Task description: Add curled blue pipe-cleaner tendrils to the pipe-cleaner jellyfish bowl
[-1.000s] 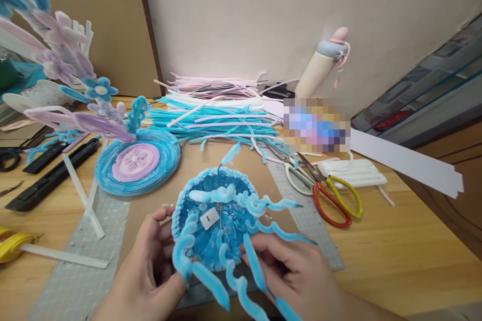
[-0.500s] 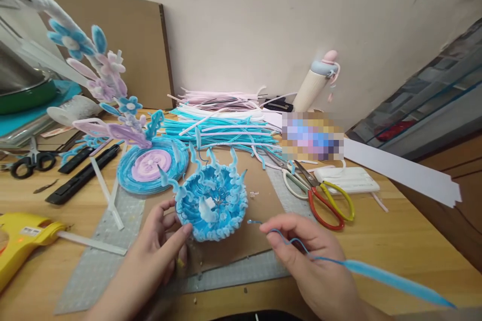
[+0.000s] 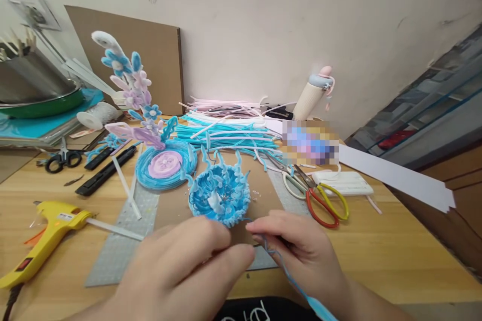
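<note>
A blue pipe cleaner [image 3: 318, 307], thin and wavy toward its upper end, is pinched in my right hand [image 3: 301, 251]. Its tip pokes out past the fingers toward the bowl. My left hand [image 3: 181, 266], blurred, is bent in front of the blue fuzzy bowl [image 3: 237, 213], its thumb reaching toward my right hand; the fingertips are hidden. The bowl rests on cardboard, with curly blue strands rising from its rim and a small white piece inside. Behind it to the left is a coiled blue and lilac disc [image 3: 141, 173], bearing a flowered white stem [image 3: 126, 72].
A yellow glue gun [image 3: 52, 230] lies at left, near a black utility knife [image 3: 101, 173] and black scissors [image 3: 63, 156]. Pipe cleaners [image 3: 229, 133] are piled behind the bowl. Scissors with red and yellow handles [image 3: 320, 205] lie at right, near a cream bottle [image 3: 312, 95].
My left hand has let go of the bowl and moved toward my right hand. The right hand still holds the pipe cleaner, whose fuzzy end now hangs lower. The camera view has shifted.
</note>
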Available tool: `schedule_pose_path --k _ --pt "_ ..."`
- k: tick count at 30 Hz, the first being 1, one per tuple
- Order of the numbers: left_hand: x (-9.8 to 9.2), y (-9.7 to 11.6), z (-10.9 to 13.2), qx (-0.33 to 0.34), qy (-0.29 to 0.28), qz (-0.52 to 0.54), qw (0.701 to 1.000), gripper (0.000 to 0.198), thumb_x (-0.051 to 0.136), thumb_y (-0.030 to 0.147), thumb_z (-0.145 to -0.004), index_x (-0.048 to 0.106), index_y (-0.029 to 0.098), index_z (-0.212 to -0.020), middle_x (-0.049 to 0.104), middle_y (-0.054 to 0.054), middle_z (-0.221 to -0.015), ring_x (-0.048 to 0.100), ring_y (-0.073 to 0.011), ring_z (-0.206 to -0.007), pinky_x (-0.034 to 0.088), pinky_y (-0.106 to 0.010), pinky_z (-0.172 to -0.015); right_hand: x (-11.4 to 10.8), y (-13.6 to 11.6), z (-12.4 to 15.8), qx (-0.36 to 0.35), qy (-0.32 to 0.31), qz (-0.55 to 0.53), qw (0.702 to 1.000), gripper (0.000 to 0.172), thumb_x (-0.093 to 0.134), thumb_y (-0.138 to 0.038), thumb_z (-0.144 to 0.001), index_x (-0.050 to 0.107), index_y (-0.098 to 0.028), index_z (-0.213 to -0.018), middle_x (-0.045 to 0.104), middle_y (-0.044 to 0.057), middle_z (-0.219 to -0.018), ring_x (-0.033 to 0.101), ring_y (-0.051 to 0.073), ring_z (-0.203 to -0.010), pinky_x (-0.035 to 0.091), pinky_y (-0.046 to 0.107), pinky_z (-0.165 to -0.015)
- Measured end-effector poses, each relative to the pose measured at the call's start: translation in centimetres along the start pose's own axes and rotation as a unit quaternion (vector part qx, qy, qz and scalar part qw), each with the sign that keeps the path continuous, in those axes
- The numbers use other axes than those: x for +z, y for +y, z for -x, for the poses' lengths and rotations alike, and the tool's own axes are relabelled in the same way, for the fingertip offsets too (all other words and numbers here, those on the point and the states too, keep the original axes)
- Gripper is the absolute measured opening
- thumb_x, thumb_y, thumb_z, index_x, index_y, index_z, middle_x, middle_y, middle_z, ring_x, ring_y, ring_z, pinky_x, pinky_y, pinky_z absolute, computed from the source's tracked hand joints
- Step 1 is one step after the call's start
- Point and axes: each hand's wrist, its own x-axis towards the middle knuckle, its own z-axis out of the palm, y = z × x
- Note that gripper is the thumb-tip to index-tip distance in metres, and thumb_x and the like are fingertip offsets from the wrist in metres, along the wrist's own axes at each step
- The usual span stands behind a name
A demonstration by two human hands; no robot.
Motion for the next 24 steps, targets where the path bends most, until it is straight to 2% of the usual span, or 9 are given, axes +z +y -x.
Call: schedule_pose_path --k 1,3,4,8,10,14,17,20,24 --pt "0.3 0.3 -0.8 0.02 0.002 0.0 1.0 0.022 0.043 0.015 -0.095 0.062 0.022 -0.085 0.058 0.005 -0.068 0.054 -0.0088 -0.057 0.04 -0.022 -0.048 0.0 -0.2 0.0 -0.008 -0.013 0.006 1.0 0.024 0.055 -0.006 -0.088 0.071 -0.019 -0.101 0.071 0.0 -0.076 0.063 0.01 -0.063 0.048 0.019 -0.058" --pt "0.9 0.6 -2.0 -0.006 -0.005 0.002 1.0 0.028 0.046 0.015 -0.094 0.056 0.019 -0.067 0.052 0.005 -0.059 0.05 -0.0078 -0.051 0.037 -0.02 -0.043 -0.1 -0.5 0.0 -0.011 -0.032 0.02 0.999 0.022 0.054 -0.009 -0.09 0.071 -0.018 -0.1 0.071 0.001 -0.076 0.062 0.011 -0.062 0.048 0.02 -0.058" --pt "1.2 0.6 -2.3 -0.004 -0.006 0.002 1.0 0.03 0.047 0.016 -0.093 0.054 0.019 -0.064 0.051 0.005 -0.057 0.048 -0.0079 -0.051 0.037 -0.02 -0.042 -0.1 -0.5 0.1 -0.009 -0.04 0.027 0.999 0.021 0.053 -0.01 -0.091 0.071 -0.018 -0.099 0.07 0.001 -0.076 0.061 0.011 -0.062 0.048 0.021 -0.058" --pt "2.1 0.4 -2.0 0.028 -0.034 -0.003 0.999 0.024 0.048 0.014 -0.091 0.063 0.018 -0.073 0.057 0.002 -0.066 0.051 -0.0119 -0.055 0.04 -0.023 -0.045 -0.3 -0.7 0.3 -0.009 -0.05 0.061 0.997 0.021 0.052 -0.012 -0.093 0.071 -0.018 -0.099 0.07 0.002 -0.076 0.061 0.012 -0.062 0.047 0.022 -0.059" --pt "2.4 0.3 -1.5 0.03 -0.028 0.021 0.999 0.019 0.051 0.013 -0.089 0.065 0.019 -0.077 0.059 0.0 -0.068 0.052 -0.0129 -0.057 0.043 -0.024 -0.046 -0.3 -0.8 0.4 -0.01 -0.047 0.069 0.996 0.019 0.053 -0.012 -0.093 0.07 -0.018 -0.1 0.07 0.001 -0.076 0.062 0.011 -0.063 0.047 0.022 -0.059" --pt "2.4 0.4 -0.5 -0.003 0.013 0.07 0.997 0.014 0.058 0.007 -0.082 0.064 0.019 -0.081 0.059 0.0 -0.069 0.055 -0.0127 -0.058 0.046 -0.023 -0.05 -0.2 -1.1 0.6 -0.043 -0.007 0.078 0.996 0.021 0.056 -0.01 -0.091 0.066 -0.02 -0.107 0.073 0.0 -0.077 0.066 0.011 -0.064 0.049 0.021 -0.06" --pt "2.0 0.5 -0.1 -0.032 0.025 0.093 0.995 0.02 0.06 0.004 -0.08 0.065 0.021 -0.088 0.056 0.002 -0.067 0.054 -0.0118 -0.056 0.045 -0.022 -0.049 -0.2 -1.2 0.9 -0.076 0.042 0.112 0.99 0.021 0.058 -0.011 -0.09 0.062 -0.022 -0.107 0.073 -0.001 -0.075 0.066 0.012 -0.061 0.049 0.023 -0.059" --pt "1.6 0.5 -0.1 -0.044 0.022 0.127 0.991 0.025 0.061 0.003 -0.08 0.065 0.022 -0.095 0.054 0.003 -0.064 0.053 -0.0103 -0.054 0.043 -0.02 -0.046 -0.3 -1.2 1.2 -0.115 0.063 0.115 0.985 0.021 0.057 -0.009 -0.09 0.058 -0.022 -0.107 0.071 -0.002 -0.07 0.063 0.012 -0.057 0.048 0.024 -0.054" --pt "2.0 0.6 -0.7 -0.08 0.049 0.19 0.977 0.021 0.062 0.004 -0.078 0.066 0.021 -0.088 0.055 0.004 -0.059 0.054 -0.0093 -0.05 0.042 -0.018 -0.044 -0.3 -1.3 1.3 -0.112 0.103 0.118 0.981 0.02 0.058 -0.008 -0.089 0.059 -0.021 -0.104 0.068 0.0 -0.071 0.064 0.013 -0.062 0.051 0.025 -0.053"
